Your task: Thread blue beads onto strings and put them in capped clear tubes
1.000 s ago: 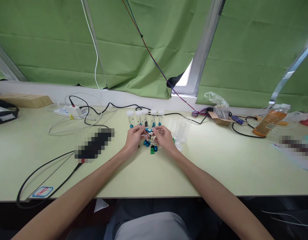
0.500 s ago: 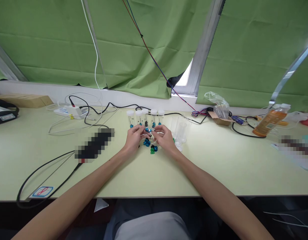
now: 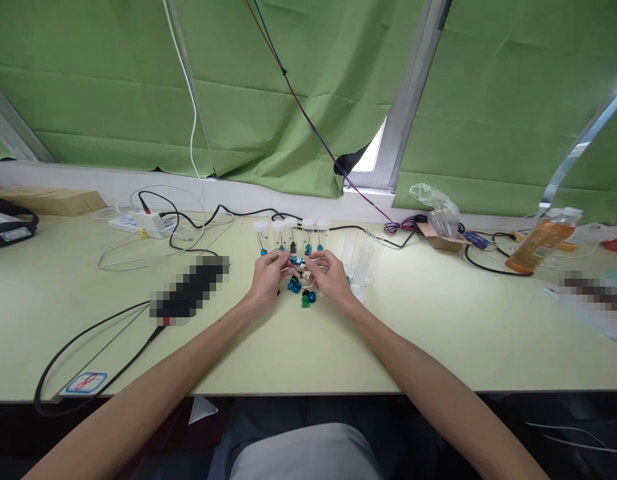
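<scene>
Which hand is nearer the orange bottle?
Right. The right hand is well left of the bottle; the left hand is farther left, beyond the right hand.

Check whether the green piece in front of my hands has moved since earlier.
No: the green piece holds its place against the table edge.

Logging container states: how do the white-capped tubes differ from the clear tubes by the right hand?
The capped tubes wear white lids; the clear tubes show none fitted. The capped tubes hold blue or dark parts; I make out none in the clear tubes. The capped tubes form a row; the clear tubes cluster beside the right hand. Both are see-through.
</scene>
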Available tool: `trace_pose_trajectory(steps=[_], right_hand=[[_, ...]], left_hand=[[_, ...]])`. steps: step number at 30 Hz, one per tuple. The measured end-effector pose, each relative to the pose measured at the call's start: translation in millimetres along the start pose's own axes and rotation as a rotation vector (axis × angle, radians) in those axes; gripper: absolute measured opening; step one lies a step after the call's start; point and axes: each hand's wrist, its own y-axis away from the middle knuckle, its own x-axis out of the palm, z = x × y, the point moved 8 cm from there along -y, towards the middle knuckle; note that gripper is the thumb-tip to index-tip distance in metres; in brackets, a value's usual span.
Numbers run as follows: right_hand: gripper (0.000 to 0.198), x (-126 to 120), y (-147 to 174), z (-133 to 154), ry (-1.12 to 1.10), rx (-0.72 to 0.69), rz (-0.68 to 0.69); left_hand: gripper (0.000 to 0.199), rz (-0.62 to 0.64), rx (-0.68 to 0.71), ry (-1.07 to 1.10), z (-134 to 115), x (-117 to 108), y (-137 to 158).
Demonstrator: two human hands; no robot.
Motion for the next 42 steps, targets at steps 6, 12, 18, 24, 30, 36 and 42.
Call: trace_pose_trajectory(steps=[6, 12, 18, 24, 30, 36, 42], right_hand=[[0.033, 1.4, -2.2, -4.0, -0.005, -0.009, 0.025], [0.033, -0.1, -2.8, -5.6, 0.057, -0.012, 0.014], [0.032, -0.9, -0.5, 0.1, 0.050, -0.030, 0.003], [0.030, 1.0, -0.5, 0.4, 0.018, -0.014, 0.004], [0.031, 0.7, -2.3, -2.0, 0.019, -0.026, 0.007], [0.034, 1.7, -3.0, -2.8, 0.010, -0.026, 0.024], [0.035, 0.6, 0.0, 1.2, 0.034, -0.046, 0.017]], left_hand=[[0.023, 0.003, 0.002, 0.003, 1.9, -0.4, -0.4], [0.022, 0.003, 0.009, 0.014, 1.6, -0.1, -0.5], [0.023, 0.005, 0.019, 0.024, 2.3, -0.8, -0.8], [0.020, 0.002, 0.012, 0.028, 2.6, -1.7, -1.5], [0.019, 0.011, 0.014, 0.030, -1.2, 1.1, 0.8], [0.022, 0.036, 0.022, 0.029, -3.2, 4.4, 1.9], [0.026, 0.028, 0.030, 0.044, -2.1, 1.5, -0.1]])
